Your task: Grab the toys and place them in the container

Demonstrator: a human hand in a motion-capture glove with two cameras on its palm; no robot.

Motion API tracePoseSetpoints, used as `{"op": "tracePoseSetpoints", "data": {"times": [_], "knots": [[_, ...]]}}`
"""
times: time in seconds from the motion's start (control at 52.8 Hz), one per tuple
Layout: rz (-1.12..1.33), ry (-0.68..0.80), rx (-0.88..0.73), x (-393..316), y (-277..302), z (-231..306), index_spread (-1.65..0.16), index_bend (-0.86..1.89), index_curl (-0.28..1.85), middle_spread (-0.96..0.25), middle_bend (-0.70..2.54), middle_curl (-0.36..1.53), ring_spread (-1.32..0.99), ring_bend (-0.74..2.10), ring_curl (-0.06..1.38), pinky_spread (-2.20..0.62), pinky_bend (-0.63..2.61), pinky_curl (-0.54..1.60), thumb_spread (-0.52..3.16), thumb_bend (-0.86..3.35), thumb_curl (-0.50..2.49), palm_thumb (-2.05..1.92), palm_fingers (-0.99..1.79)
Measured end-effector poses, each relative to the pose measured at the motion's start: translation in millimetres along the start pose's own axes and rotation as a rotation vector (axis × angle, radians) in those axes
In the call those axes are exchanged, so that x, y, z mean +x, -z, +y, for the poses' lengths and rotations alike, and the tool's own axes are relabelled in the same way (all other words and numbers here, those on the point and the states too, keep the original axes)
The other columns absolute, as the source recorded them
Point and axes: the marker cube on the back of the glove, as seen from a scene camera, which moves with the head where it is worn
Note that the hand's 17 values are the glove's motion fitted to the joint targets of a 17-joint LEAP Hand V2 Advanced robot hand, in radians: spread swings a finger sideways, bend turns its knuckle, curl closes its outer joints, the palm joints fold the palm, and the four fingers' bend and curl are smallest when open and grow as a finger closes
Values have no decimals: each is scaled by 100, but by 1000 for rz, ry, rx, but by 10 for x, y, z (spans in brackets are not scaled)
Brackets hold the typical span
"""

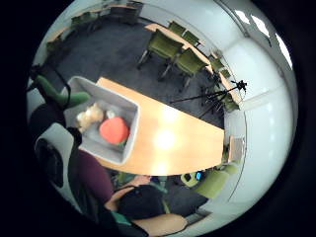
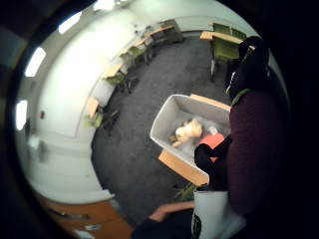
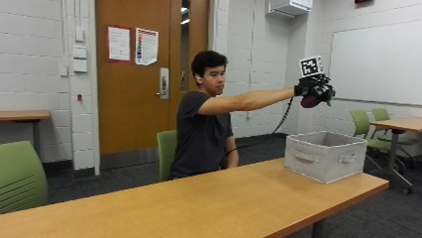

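Gloved right hand (image 3: 314, 90) raised high over grey container (image 3: 324, 155), fingers curled round dark maroon toy (image 3: 310, 101). Drop step in hand (two toys already inside). Next: lower, release over bin.

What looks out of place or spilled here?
Nothing stands out. The container sits upright near the table's end with toys inside, and the gloved right hand holds a dark purple toy high above it.

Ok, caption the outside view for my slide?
Gloved right hand holds a dark toy high above the grey container.
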Motion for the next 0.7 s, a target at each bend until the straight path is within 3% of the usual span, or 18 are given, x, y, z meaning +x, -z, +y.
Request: {"op": "tracePoseSetpoints", "data": {"times": [0.095, 0.208, 0.227, 0.246, 0.284, 0.303, 0.36, 0.454, 0.53, 0.625, 0.701], "knots": [[3, 70, 4, 59, -150, -25, -36, 35, 40, -34, 92, 76, -40, 124, 57, -49, 86, 42, 21, 18, 104, 64, 111], [-81, 26, -115, -111, -298, 3, -38, 24, 40, -36, 87, 76, -41, 122, 56, -49, 89, 43, 26, 14, 106, 59, 100], [-107, -2, -143, -225, -321, 9, -38, 16, 39, -37, 84, 75, -42, 122, 57, -49, 93, 44, 30, 11, 105, 54, 92], [-121, -23, -167, -359, -346, 17, -36, -5, 33, -34, 67, 70, -41, 124, 57, -48, 107, 48, 54, -6, 96, 25, 64], [-146, -67, -204, -660, -393, 29, -35, -7, 32, -29, 57, 69, -40, 126, 59, -45, 119, 52, 66, -15, 88, 6, 45], [-153, -79, -215, -790, -420, 37, -33, -8, 30, -22, 43, 65, -37, 117, 57, -42, 125, 54, 67, -23, 82, -11, 8], [-64, 56, -223, -868, -533, 122, -31, 1, 28, -12, 33, 61, -29, 99, 53, -35, 131, 56, 74, -23, 72, -26, -24], [-77, -21, -234, -962, -533, 176, -29, 5, 22, -2, 24, 53, -21, 77, 40, -26, 125, 49, 82, -21, 58, -29, -27], [-42, 68, -233, -851, -501, 283, -28, 6, 20, 3, 20, 51, -17, 68, 35, -21, 119, 46, 85, -20, 48, -29, -27], [-74, 49, -232, -670, -431, 417, -28, 8, 19, 6, 18, 49, -13, 60, 33, -18, 112, 42, 88, -20, 38, -29, -23], [-104, 163, -201, -523, -343, 606, -28, 7, 18, 7, 18, 48, -11, 57, 31, -16, 108, 41, 89, -19, 32, -28, -21]]}}
